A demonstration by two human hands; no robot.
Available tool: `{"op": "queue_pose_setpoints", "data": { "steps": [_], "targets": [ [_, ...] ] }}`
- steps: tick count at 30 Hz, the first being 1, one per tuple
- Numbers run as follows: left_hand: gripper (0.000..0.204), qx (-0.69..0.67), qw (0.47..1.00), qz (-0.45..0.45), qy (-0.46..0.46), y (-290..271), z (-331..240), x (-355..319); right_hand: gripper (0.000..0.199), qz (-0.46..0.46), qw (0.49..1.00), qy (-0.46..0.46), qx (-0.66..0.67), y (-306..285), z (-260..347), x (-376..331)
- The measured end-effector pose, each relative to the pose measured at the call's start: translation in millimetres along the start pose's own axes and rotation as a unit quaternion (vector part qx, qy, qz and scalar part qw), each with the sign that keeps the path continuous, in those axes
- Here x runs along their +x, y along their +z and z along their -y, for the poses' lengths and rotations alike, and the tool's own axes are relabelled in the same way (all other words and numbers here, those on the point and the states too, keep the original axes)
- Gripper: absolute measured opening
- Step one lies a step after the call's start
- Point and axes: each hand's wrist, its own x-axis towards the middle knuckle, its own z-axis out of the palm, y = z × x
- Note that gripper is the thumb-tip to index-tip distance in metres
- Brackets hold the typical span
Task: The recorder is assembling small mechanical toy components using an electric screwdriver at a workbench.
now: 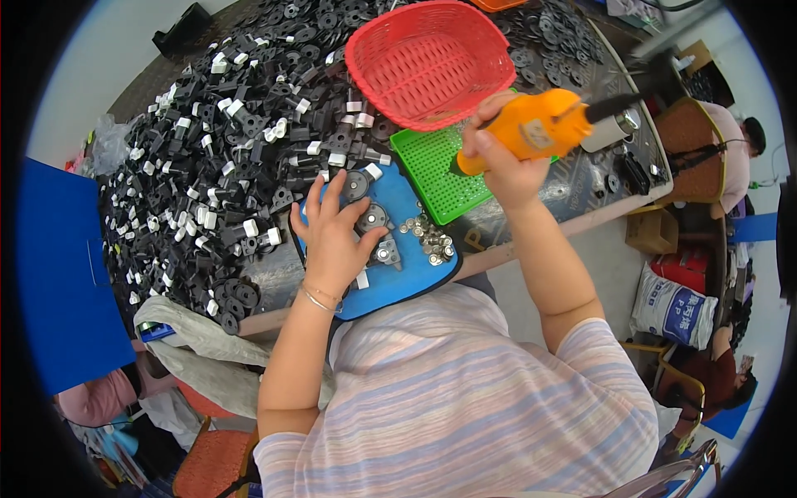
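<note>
Right hand (506, 158) is gripping an orange electric screwdriver (531, 126); left hand (332, 236), open-fingered, is steadying a black part (372, 220); beyond it, a heap of parts (224, 133) is waiting.

A long worktable (631, 207) with a dark top is seen over a pale floor (100, 58). A brown cardboard box (652, 231) and a white printed sack (672, 311) are parked on the floor beside it. An orange-seated chair (214, 461) is tucked low left, everything evenly lit.

An assembly workshop: a workbench (531, 245) heaped with black plastic parts (224, 149), other workers seated at its edges.
</note>
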Motion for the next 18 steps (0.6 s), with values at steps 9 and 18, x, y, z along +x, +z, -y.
{"op": "queue_pose_setpoints", "data": {
  "steps": [9, 18],
  "targets": [
    [0.040, -0.009, 1.000, -0.010, 0.006, -0.2, 1.3, -0.5, 0.026, 0.126, 0.991, -0.026, 0.048, 47.5, 2.1, -9.5],
    [0.041, -0.004, 1.000, 0.003, -0.002, 0.6, 3.2, 0.3, 0.024, 0.135, 0.986, 0.041, 0.089, 77.5, -16.7, -11.3]
  ]
}}
